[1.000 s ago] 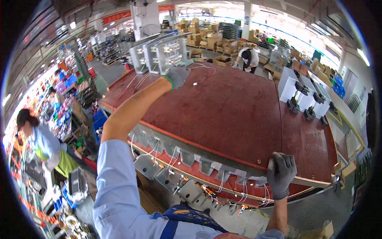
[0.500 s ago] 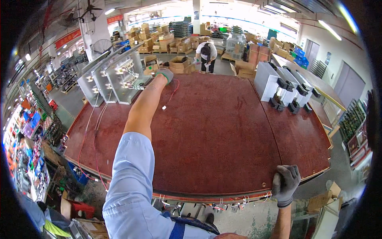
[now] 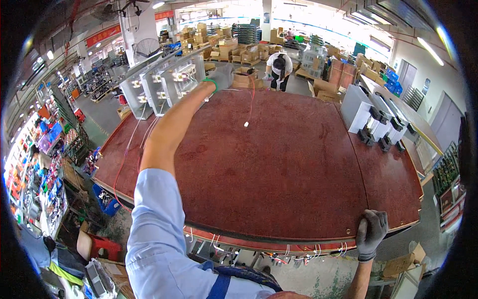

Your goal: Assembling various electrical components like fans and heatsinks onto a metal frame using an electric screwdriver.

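My left hand (image 3: 222, 77), in a grey glove with a green cuff, reaches to the far edge of the red-brown table (image 3: 279, 169). Its fingers look closed, though blurred. A red wire (image 3: 253, 97) runs from beside them down to a white plug (image 3: 246, 124) over the tabletop. Left of that hand stand several grey metal housings (image 3: 162, 88) with fittings on their inner faces; wires (image 3: 132, 144) trail from them toward the front edge. My right hand (image 3: 371, 233), also in a grey glove, is curled over the table's front right edge.
Grey metal boxes with black corner pieces (image 3: 372, 117) stand at the far right of the table. Wires with small connectors (image 3: 279, 258) hang along the front edge. Beyond the table, another person (image 3: 280, 70) bends near cardboard boxes (image 3: 326, 89). A red stool (image 3: 104, 246) stands lower left.
My left hand has moved farther out over the far edge, and the red wire has lifted with it. My right hand stays at the front edge. The view has shifted slightly.
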`<action>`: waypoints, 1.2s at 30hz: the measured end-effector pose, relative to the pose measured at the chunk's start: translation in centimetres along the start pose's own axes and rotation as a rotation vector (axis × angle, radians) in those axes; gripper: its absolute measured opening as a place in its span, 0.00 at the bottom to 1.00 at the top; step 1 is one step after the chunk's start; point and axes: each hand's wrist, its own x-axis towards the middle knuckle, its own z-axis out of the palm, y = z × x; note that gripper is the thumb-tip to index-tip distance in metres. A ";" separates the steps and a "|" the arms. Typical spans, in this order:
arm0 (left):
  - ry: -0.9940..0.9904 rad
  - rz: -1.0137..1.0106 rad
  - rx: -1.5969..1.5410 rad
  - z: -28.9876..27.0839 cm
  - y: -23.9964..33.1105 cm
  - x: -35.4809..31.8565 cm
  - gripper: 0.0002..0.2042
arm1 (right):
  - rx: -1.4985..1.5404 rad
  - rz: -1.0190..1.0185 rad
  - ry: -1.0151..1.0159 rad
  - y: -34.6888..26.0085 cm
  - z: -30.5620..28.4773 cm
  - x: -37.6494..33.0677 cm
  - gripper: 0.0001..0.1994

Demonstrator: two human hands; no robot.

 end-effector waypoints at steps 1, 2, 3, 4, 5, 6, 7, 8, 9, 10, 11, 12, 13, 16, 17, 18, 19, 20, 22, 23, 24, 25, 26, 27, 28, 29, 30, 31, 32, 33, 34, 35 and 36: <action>0.014 -0.020 -0.068 -1.7 1.1 -0.3 0.14 | -0.011 0.007 -0.009 0.0 0.0 0.0 0.10; 0.058 -0.020 -0.121 -3.6 1.9 -0.6 0.14 | -0.002 0.004 -0.010 0.0 0.0 0.0 0.10; 0.071 -0.035 -0.180 -5.5 2.8 -0.9 0.14 | 0.001 -0.004 -0.003 0.0 0.0 0.0 0.10; 0.138 -0.039 -0.244 -7.4 3.4 -1.4 0.13 | 0.006 -0.009 0.006 0.1 0.1 -0.1 0.09; 0.190 -0.049 -0.310 -9.2 3.8 -1.9 0.12 | 0.017 -0.002 0.003 0.2 0.1 -0.1 0.09; 0.282 -0.061 -0.332 -11.2 3.9 -2.0 0.12 | 0.002 -0.025 0.001 0.3 0.1 -0.1 0.09; 0.374 -0.071 -0.354 -12.9 3.9 -2.3 0.12 | -0.013 -0.047 -0.002 0.4 0.1 -0.2 0.09; 0.518 -0.043 -0.444 -14.6 3.9 -2.4 0.12 | -0.003 -0.037 -0.004 0.4 0.0 -0.3 0.10; 0.626 -0.074 -0.539 -15.9 3.9 -2.6 0.11 | 0.000 -0.026 -0.014 0.4 0.1 -0.4 0.10; 0.702 0.043 -0.733 -16.9 4.0 -3.2 0.11 | 0.013 -0.014 -0.002 0.4 0.2 -0.5 0.10; 0.715 0.014 -0.940 -18.1 4.3 -3.4 0.10 | 0.017 0.013 0.007 0.5 0.2 -0.5 0.10; 0.711 0.084 -0.903 -19.0 4.7 -4.1 0.10 | 0.013 -0.006 0.023 0.5 0.2 -0.5 0.09; 0.679 0.039 -0.865 -19.8 5.1 -5.6 0.10 | 0.009 0.002 0.027 0.5 0.2 -0.6 0.09; 0.157 0.047 -0.656 -21.8 7.2 -11.8 0.09 | 0.013 -0.012 0.053 0.4 0.3 -0.6 0.09; -0.036 0.176 -0.618 -22.0 8.2 -15.3 0.10 | 0.012 -0.013 0.053 0.4 0.3 -0.5 0.09; -0.491 0.244 -0.418 -23.4 8.8 -17.5 0.13 | 0.011 -0.012 0.056 0.4 0.3 -0.5 0.09; -0.532 0.562 -0.095 -23.0 10.3 -20.5 0.16 | 0.015 -0.003 0.063 0.4 0.3 -0.5 0.09; -0.671 0.546 -0.076 -22.7 11.6 -23.4 0.17 | 0.008 -0.003 0.057 0.5 0.3 -0.5 0.09; -0.773 0.580 -0.081 -22.1 11.9 -24.9 0.18 | 0.000 0.000 0.042 0.6 0.3 -0.6 0.10; -0.638 0.583 -0.217 -21.8 11.3 -24.9 0.19 | 0.006 -0.026 0.045 0.6 0.3 -0.6 0.10; -0.514 0.582 -0.349 -21.5 10.6 -24.9 0.20 | 0.010 -0.012 0.045 0.7 0.4 -0.6 0.10; -0.422 0.412 -0.234 -21.1 9.5 -24.2 0.19 | 0.014 0.001 0.044 0.7 0.4 -0.6 0.10; -0.362 0.221 -0.106 -20.4 8.2 -23.0 0.19 | 0.017 -0.009 0.044 0.7 0.5 -0.6 0.10; -0.349 0.076 -0.030 -19.4 7.1 -21.5 0.20 | 0.020 -0.013 0.041 0.8 0.5 -0.6 0.10; -0.359 -0.097 0.070 -18.3 6.1 -20.1 0.22 | 0.012 -0.011 0.044 0.7 0.6 -0.6 0.10; -0.353 -0.091 0.059 -17.4 5.1 -19.3 0.22 | 0.015 -0.007 0.055 0.7 0.6 -0.6 0.09; -0.298 -0.178 0.195 -16.6 4.3 -18.4 0.23 | -0.002 -0.009 0.055 0.7 0.6 -0.6 0.09; -0.251 -0.271 0.331 -15.7 3.6 -17.6 0.25 | -0.007 -0.007 0.062 0.6 0.6 -0.6 0.09; -0.233 -0.251 0.330 -14.6 3.1 -16.9 0.25 | -0.012 -0.004 0.070 0.6 0.5 -0.6 0.09; -0.215 -0.219 0.166 -13.4 2.7 -16.3 0.25 | -0.020 -0.002 0.076 0.5 0.5 -0.7 0.09; -0.208 -0.199 0.004 -12.0 2.4 -15.8 0.26 | -0.016 0.009 0.057 0.5 0.4 -0.8 0.09; -0.187 -0.182 -0.007 -10.4 2.3 -15.1 0.26 | -0.012 0.043 0.028 0.6 0.4 -0.8 0.09; -0.207 -0.317 -0.354 -8.5 2.6 -14.3 0.25 | -0.022 0.011 0.046 0.7 0.4 -0.8 0.09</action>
